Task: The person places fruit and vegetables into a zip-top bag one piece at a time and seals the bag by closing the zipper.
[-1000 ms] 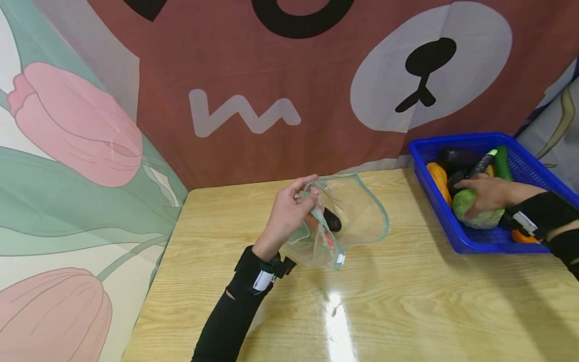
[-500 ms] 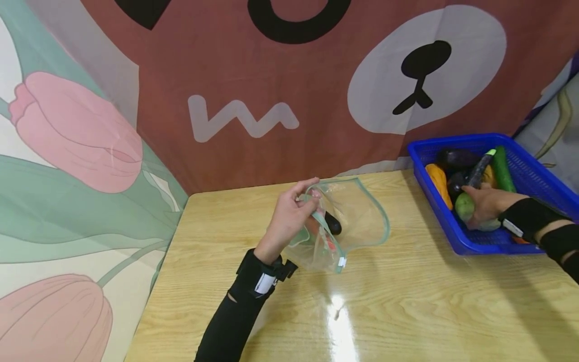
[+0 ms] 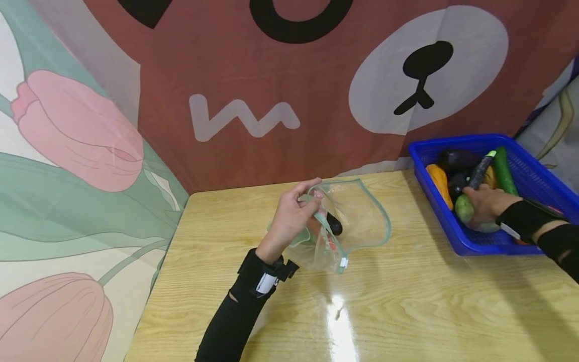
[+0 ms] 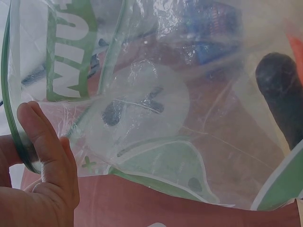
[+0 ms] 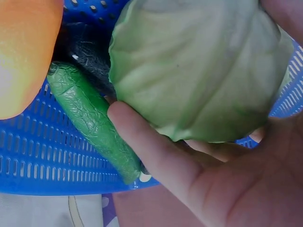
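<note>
Gripping cabbage from its right with right fingers, in basket by surface's back edge; pinching bag with left fingers.

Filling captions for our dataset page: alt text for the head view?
A person's left grip pinches a clear, green-edged bag, a dark item showing through it, while the right grip clasps a green cabbage inside a blue basket holding other vegetables. The basket stands on a wooden table before cartoon-printed cloth.
</note>
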The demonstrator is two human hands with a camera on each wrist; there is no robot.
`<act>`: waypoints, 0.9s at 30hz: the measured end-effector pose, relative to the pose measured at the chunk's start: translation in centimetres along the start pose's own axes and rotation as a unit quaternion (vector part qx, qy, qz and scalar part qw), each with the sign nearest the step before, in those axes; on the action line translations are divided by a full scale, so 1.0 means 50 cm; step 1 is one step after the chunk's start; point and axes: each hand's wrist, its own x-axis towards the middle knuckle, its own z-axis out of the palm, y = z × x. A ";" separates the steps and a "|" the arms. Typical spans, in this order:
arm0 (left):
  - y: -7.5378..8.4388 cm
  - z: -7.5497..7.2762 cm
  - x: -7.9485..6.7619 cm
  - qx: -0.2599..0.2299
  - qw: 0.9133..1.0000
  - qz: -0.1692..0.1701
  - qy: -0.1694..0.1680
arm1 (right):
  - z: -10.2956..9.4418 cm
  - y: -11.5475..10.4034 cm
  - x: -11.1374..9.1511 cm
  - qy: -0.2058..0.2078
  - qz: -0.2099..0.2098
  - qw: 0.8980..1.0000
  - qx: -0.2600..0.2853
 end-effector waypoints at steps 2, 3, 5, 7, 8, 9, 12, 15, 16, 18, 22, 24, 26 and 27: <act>-0.002 0.000 0.000 -0.002 1.000 -0.003 0.000 | -0.001 -0.002 -0.005 0.003 -0.006 1.000 -0.004; -0.002 0.001 0.000 -0.004 1.000 -0.004 0.000 | -0.003 -0.004 -0.008 0.005 -0.008 1.000 -0.005; -0.002 0.001 -0.001 -0.009 1.000 -0.005 0.001 | -0.008 -0.007 -0.013 0.011 -0.013 1.000 -0.010; -0.001 0.000 -0.002 -0.011 1.000 -0.004 0.001 | -0.016 -0.014 -0.018 0.026 -0.019 0.999 -0.012; -0.001 0.000 -0.002 -0.013 1.000 -0.003 0.002 | -0.021 -0.017 -0.022 0.035 -0.024 0.999 -0.012; 0.000 0.000 -0.002 -0.014 1.000 -0.003 0.001 | -0.026 -0.020 -0.026 0.043 -0.027 0.999 -0.009; 0.000 -0.001 -0.003 -0.015 1.000 0.001 0.001 | -0.044 -0.035 -0.040 0.075 -0.035 0.997 0.004; 0.000 -0.001 -0.001 -0.014 1.000 0.003 0.000 | -0.060 -0.055 -0.058 0.116 -0.036 0.992 0.023; 0.000 -0.001 -0.001 -0.014 1.000 0.003 0.000 | -0.066 -0.063 -0.065 0.129 -0.035 0.990 0.031; 0.001 0.000 -0.001 -0.013 1.000 0.002 -0.001 | -0.075 -0.079 -0.079 0.163 -0.034 0.985 0.044; 0.001 0.000 -0.002 -0.013 1.000 0.000 0.000 | -0.092 -0.110 -0.102 0.221 -0.032 0.972 0.076; 0.002 0.001 -0.002 -0.012 1.000 0.003 0.001 | -0.098 -0.128 -0.115 0.248 -0.034 0.964 0.091; 0.002 0.002 -0.001 -0.010 1.000 0.005 0.002 | -0.106 -0.150 -0.131 0.267 -0.040 0.957 0.104; 0.002 0.002 -0.001 -0.009 1.000 0.006 0.002 | -0.111 -0.163 -0.141 0.281 -0.045 0.952 0.110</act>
